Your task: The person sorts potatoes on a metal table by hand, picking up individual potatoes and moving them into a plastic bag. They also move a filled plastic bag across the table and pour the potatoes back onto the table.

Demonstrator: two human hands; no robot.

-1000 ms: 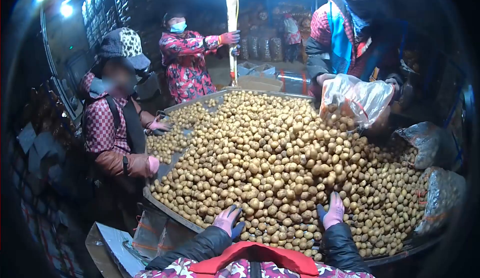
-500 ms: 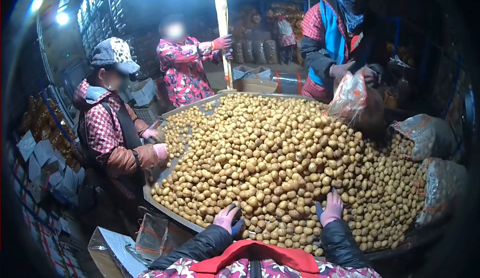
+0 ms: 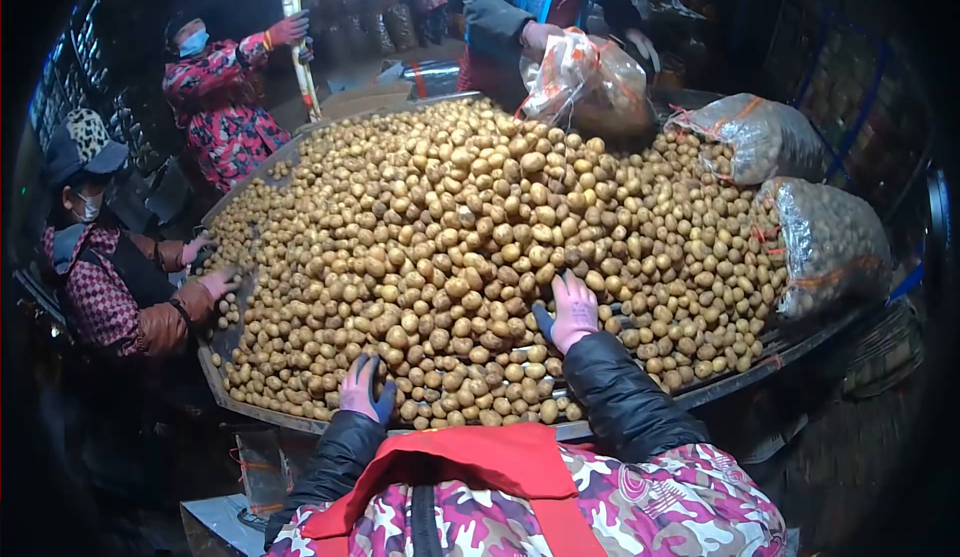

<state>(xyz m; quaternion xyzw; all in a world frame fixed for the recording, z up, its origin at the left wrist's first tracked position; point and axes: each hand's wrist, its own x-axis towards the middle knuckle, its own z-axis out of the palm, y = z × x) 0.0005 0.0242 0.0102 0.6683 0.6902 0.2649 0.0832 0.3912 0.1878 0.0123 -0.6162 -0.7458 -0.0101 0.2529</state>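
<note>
A broad heap of small potatoes point(image 3: 450, 227) covers a metal-edged table point(image 3: 290, 419). At the heap's near edge rests my left hand point(image 3: 366, 390), in a pink and dark glove, its fingers apart against the potatoes. My right hand point(image 3: 570, 313), gloved the same way, lies further in and to the right, fingers spread on the potatoes. Neither hand is closed around a potato. Beside the right hand, part of a slatted metal surface point(image 3: 622, 323) shows between the potatoes.
On the left a co-worker point(image 3: 110, 277) reaches into the heap. Another point(image 3: 225, 107) holds a pale pole point(image 3: 296, 37). At the far side a person point(image 3: 510, 27) handles a plastic bag point(image 3: 590, 82). Two filled sacks point(image 3: 755, 137) point(image 3: 835, 247) lie at the right edge.
The view has swung right and down, so the scene sits further left. My right hand has reached deeper into the heap, and more slats show near it. My hands stay open.
</note>
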